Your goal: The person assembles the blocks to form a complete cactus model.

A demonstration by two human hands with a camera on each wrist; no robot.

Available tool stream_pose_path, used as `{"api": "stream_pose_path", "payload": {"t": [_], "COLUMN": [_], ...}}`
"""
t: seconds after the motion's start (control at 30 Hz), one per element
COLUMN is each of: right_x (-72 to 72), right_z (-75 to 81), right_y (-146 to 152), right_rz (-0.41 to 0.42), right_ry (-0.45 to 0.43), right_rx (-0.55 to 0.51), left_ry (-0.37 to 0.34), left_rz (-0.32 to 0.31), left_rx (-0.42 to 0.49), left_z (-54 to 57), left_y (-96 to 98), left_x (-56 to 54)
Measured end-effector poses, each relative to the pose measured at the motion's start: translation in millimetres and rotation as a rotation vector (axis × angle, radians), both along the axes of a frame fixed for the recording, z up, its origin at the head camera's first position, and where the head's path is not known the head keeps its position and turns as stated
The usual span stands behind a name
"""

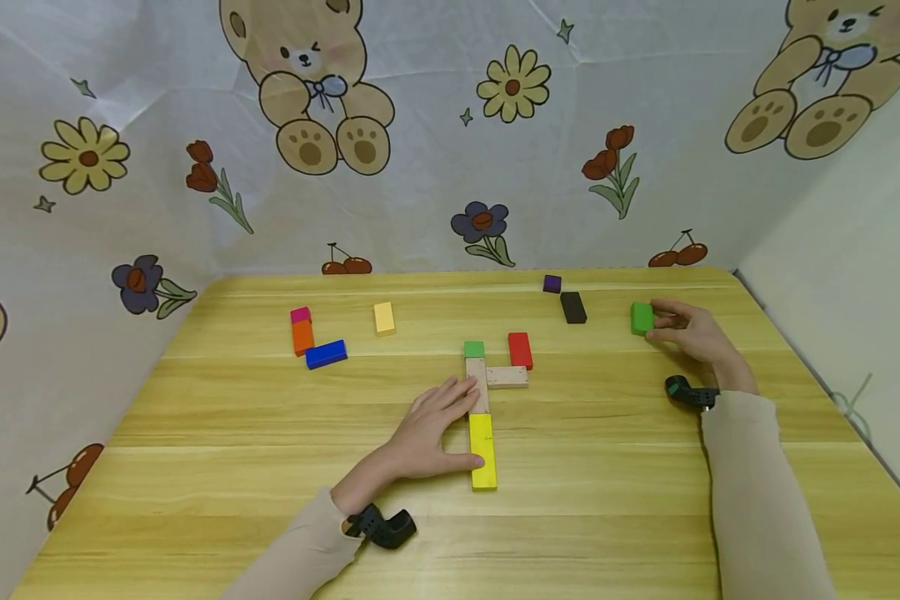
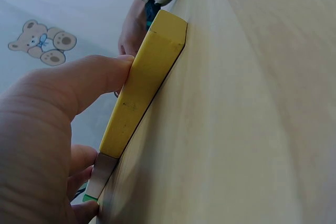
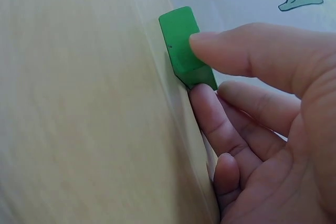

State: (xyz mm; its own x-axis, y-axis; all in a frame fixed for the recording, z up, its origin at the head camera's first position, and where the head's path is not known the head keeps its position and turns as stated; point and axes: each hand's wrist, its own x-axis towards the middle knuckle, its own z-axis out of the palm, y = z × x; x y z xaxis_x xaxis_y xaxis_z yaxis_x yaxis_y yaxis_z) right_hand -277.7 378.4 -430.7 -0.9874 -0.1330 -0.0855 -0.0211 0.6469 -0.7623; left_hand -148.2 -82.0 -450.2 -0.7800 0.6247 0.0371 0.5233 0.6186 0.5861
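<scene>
A row of blocks lies in the middle of the table: a small green block [image 1: 474,349] at the far end, a plain wood block [image 1: 477,375] and a long yellow block [image 1: 483,450] nearest. My left hand [image 1: 427,433] rests along the row's left side, its thumb on the yellow block and its spread fingers at the plain wood one. Over at the right, my right hand [image 1: 693,333] holds a green block [image 1: 642,318] by its right side. In the right wrist view, the thumb lies against that block [image 3: 181,40], with a fingertip at its lower end.
Another plain wood block [image 1: 507,377] juts right from the row, a red block [image 1: 520,350] just behind it. Black [image 1: 573,307] and purple [image 1: 552,283] blocks lie farther back. Leftward are cream [image 1: 384,319], blue [image 1: 326,354], orange [image 1: 302,337] and pink [image 1: 300,314] blocks.
</scene>
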Motion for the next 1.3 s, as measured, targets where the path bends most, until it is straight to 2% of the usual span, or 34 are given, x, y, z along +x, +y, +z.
{"api": "stream_pose_path", "payload": {"t": [0.37, 0.53, 0.7, 0.9, 1.1, 1.3], "right_x": [-1.4, -0.3, 1.0, -0.4, -6.6, -12.3], "right_z": [-2.8, -3.0, 0.8, 12.1, 27.9, 38.1], "right_y": [-0.6, -0.2, -2.7, -17.4, -47.8, -91.2], "right_rz": [-0.011, -0.047, -0.095, -0.135, -0.105, 0.001], "right_ry": [0.01, 0.031, 0.035, 0.066, 0.14, 0.193], "right_rx": [0.023, 0.053, 0.016, -0.031, -0.072, -0.071], "left_ry": [0.006, 0.004, 0.006, 0.013, 0.016, 0.016], "left_rz": [0.005, 0.002, 0.0, 0.0, 0.001, 0.004], "left_rx": [-0.004, -0.001, -0.006, -0.005, -0.004, -0.011], "left_z": [-0.4, -0.5, -1.2, -0.9, -1.4, -1.7], "left_y": [0.1, -0.1, 0.1, 0.2, 0.1, 0.0], "left_x": [0.3, 0.1, -0.3, 0.0, -0.3, -0.2]}}
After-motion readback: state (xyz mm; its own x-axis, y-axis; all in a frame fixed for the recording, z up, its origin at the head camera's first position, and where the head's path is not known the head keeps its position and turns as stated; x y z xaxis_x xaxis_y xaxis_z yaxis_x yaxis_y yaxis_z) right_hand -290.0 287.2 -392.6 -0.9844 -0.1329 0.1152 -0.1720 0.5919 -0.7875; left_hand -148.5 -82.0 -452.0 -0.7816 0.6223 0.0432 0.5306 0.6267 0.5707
